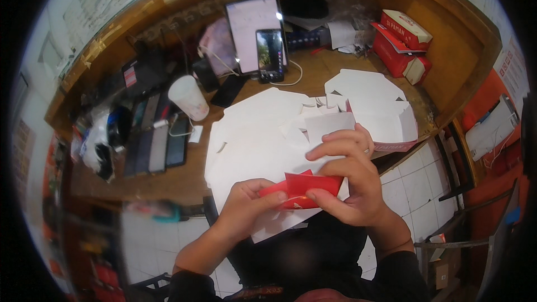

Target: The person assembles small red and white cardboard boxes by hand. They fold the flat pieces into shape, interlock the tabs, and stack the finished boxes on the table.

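Observation:
Close to my body, both hands grip a partly folded red-and-white cardboard box [314, 183]. My left hand [246, 206] pinches its red left flap, with the thumb on top. At the box's right side my right hand [358, 176] has its thumb pressed on the red panel. The fingers of that hand curl around the far side, beside a raised white flap [330, 125]. Beneath and beyond lies a wide flat white cardboard sheet [251, 128]. Where the held box ends and this sheet begins is hard to tell. Some fingertips are hidden behind the card.
An open white carton [386, 114] stands right of my right hand. Red-and-white boxes [400, 47] are stacked at the back right. A white cup [189, 98], a black phone [229, 90], a propped phone [271, 56] and a tablet [246, 17] stand beyond. Several phones [159, 144] lie left.

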A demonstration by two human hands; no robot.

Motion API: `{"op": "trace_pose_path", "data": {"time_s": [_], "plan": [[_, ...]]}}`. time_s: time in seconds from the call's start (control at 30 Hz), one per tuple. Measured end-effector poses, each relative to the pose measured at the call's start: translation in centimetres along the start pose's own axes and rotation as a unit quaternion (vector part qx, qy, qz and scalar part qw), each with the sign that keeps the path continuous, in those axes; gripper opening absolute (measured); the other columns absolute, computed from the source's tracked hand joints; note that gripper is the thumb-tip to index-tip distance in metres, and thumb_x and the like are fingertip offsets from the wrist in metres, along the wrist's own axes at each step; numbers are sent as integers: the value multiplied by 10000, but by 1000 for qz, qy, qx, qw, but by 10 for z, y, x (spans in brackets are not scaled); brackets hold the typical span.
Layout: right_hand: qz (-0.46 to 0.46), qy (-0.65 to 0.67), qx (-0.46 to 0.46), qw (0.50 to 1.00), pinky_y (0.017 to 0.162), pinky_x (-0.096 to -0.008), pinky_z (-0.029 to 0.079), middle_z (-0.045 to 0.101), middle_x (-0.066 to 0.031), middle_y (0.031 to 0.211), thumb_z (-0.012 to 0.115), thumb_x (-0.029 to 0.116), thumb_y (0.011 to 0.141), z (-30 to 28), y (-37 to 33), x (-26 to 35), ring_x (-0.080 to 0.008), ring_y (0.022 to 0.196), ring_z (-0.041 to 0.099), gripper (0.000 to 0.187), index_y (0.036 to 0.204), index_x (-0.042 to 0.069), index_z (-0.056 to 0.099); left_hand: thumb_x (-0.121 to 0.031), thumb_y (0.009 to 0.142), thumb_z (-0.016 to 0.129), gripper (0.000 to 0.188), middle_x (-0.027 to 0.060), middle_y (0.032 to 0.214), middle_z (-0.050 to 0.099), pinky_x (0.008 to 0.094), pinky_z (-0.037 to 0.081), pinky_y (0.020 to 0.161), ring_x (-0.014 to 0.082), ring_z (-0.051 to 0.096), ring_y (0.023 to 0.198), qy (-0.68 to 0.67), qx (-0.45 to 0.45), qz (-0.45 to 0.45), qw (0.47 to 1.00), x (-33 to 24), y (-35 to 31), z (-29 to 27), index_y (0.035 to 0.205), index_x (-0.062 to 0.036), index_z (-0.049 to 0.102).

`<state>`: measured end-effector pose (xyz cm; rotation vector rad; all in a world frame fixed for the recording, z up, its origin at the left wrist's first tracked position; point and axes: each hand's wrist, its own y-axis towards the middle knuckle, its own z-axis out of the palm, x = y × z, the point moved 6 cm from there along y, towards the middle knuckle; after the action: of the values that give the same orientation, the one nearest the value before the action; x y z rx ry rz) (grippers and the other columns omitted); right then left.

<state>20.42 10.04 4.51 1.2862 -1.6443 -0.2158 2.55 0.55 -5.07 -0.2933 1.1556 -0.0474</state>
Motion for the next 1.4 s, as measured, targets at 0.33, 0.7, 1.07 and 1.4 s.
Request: {"op": "trace_pose_path", "data": {"time_s": [0.33, 0.7, 1.07, 1.4], "plan": [[2, -9, 143, 990, 1210, -557, 91, 523, -131, 1471, 650, 194, 933, 9, 3, -1, -317, 1413, 435, 244, 1158, 118, 708, -129, 965, 738, 200, 74, 966, 771, 266, 539, 813, 143, 700, 868, 310, -39, 138, 940, -39, -24, 22, 1117, -3, 767], [353, 405, -35, 842, 1005, -317, 514, 650, -193, 1322, 675, 271, 930, -66, -66, -108, -234, 1148, 668, 707, 1487, -103, 451, -96, 882, 728, 211, 66, 1035, 713, 377, 575, 856, 251, 712, 971, 598, 308, 482, 562, -50, -51, 72, 1091, -69, 739], [278, 337, -365, 822, 951, -343, 559, 680, -102, 1285, 647, 299, 1023, -182, -112, -184, -196, 1146, 673, 472, 1389, 12, 566, -89, 886, 666, 540, 182, 1460, 516, 458, 443, 983, 328, 535, 1136, 599, 90, 593, 530, -66, 94, 151, 1418, -70, 568], [320, 227, -310, 866, 1040, -346, 429, 633, -98, 1317, 688, 250, 987, -204, -110, -211, -181, 1221, 576, 484, 1383, -1, 570, -96, 862, 636, 71, 121, 934, 676, 456, 542, 867, 333, 655, 982, 656, 170, 473, 563, -31, 188, 175, 884, -39, 674]]}}
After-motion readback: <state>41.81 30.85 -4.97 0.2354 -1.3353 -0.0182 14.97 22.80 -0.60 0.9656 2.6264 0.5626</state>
